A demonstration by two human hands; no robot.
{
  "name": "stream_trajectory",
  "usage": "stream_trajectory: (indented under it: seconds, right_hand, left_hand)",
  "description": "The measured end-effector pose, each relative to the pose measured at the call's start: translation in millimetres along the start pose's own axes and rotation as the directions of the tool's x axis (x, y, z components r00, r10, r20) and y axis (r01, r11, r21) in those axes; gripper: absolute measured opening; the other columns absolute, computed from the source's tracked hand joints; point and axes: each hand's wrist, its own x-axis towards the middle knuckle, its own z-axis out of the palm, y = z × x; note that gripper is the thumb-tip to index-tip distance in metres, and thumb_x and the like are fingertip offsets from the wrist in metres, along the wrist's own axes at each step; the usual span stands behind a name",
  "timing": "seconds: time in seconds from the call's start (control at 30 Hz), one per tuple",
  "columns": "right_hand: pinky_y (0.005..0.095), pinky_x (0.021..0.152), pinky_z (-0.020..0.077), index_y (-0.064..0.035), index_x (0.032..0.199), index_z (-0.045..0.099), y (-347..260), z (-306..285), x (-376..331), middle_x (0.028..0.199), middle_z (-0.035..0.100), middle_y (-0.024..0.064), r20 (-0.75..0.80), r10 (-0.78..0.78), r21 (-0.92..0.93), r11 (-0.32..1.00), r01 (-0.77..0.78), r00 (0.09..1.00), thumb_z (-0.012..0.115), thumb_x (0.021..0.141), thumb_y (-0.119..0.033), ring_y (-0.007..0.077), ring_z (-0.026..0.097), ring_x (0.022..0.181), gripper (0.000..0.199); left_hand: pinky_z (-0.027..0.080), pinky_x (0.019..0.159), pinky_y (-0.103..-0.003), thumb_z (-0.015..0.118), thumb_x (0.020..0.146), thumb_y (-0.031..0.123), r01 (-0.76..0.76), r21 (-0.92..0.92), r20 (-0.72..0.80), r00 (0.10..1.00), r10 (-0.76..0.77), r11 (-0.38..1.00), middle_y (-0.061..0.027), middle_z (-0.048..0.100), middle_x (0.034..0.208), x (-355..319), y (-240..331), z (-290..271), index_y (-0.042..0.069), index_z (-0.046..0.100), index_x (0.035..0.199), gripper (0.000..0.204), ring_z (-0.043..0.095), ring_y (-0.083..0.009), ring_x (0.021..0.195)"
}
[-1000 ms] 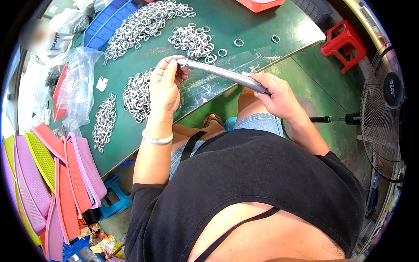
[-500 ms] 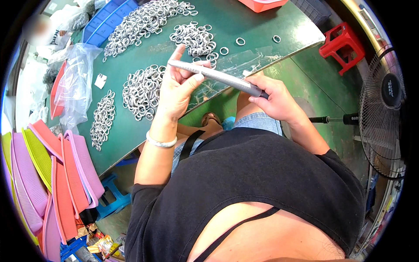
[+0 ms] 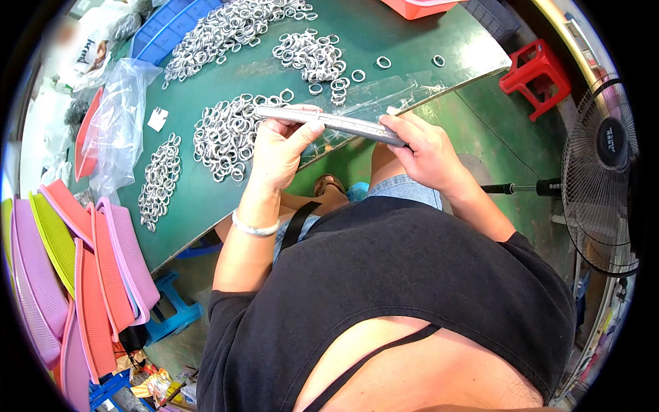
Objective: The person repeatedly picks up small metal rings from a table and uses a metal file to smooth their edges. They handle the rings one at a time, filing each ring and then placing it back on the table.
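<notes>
A long, tapered grey ring mandrel [image 3: 353, 126] lies crosswise between my hands, just above the table's near edge. My left hand [image 3: 280, 152] is closed on its thinner, lighter end, thumb on top and the other fingers mostly hidden beneath. Wrapped round the thicker end is my right hand [image 3: 432, 154], which covers its tip. Right beside my left hand spreads a heap of silver metal rings [image 3: 223, 137]. Beyond the mandrel lies another ring pile [image 3: 312, 58], with a few loose rings [image 3: 383, 62] to its right. Whether a ring sits on the mandrel under my left fingers, I cannot tell.
More rings lie on the green table [image 3: 274, 82] at the far side and left. A blue bin [image 3: 168, 34], a clear plastic bag [image 3: 123, 137] and stacked coloured baskets [image 3: 89, 275] stand leftward. On the right are a red stool [image 3: 539, 79] and a fan [image 3: 607, 172].
The mandrel's left end has dropped and it lies more level. My left index finger, stretched out before, has folded onto it. My right hand has shifted its grip, covering the dark end.
</notes>
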Motion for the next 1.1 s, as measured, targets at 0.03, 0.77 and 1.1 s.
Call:
stream_trajectory:
  seconds: [0.03,0.77,1.1]
  right_hand:
    - [0.0341,0.068,0.0479,-0.0007,0.109,0.057,0,1,0,0.090,0.059,0.0141,0.001,0.001,-0.007,1.000,-0.001,1.000,0.063,0.070,0.002,0.0295,0.061,0.080,0.039]
    - [0.0339,0.068,0.0473,-0.0030,0.107,0.057,22,-16,-16,0.087,0.059,0.0130,-0.019,0.166,0.066,0.984,-0.164,0.986,0.061,0.070,0.003,0.0278,0.060,0.077,0.038]
    - [0.0350,0.067,0.0479,-0.0029,0.105,0.058,30,-23,-24,0.086,0.060,0.0138,-0.072,0.204,0.098,0.976,-0.197,0.976,0.063,0.071,0.001,0.0299,0.060,0.077,0.034]
  left_hand:
    - [0.047,0.069,-0.025,0.067,0.080,0.002,-0.002,0.009,-0.002,1.000,0.002,1.000,-0.0071,0.063,0.085,-1,0,0,-0.003,0.060,0.101,0.023,0.056,-0.0131,0.073]
    - [0.042,0.077,-0.039,0.070,0.069,0.017,-0.245,0.953,0.294,0.893,0.340,-0.181,-0.0112,0.059,0.090,36,34,-9,0.006,0.065,0.093,0.027,0.052,-0.0309,0.089]
    - [0.044,0.076,-0.035,0.069,0.072,0.008,-0.391,0.915,0.403,0.862,0.308,-0.103,-0.0075,0.059,0.084,68,9,-1,0.003,0.065,0.083,0.013,0.054,-0.0250,0.081]
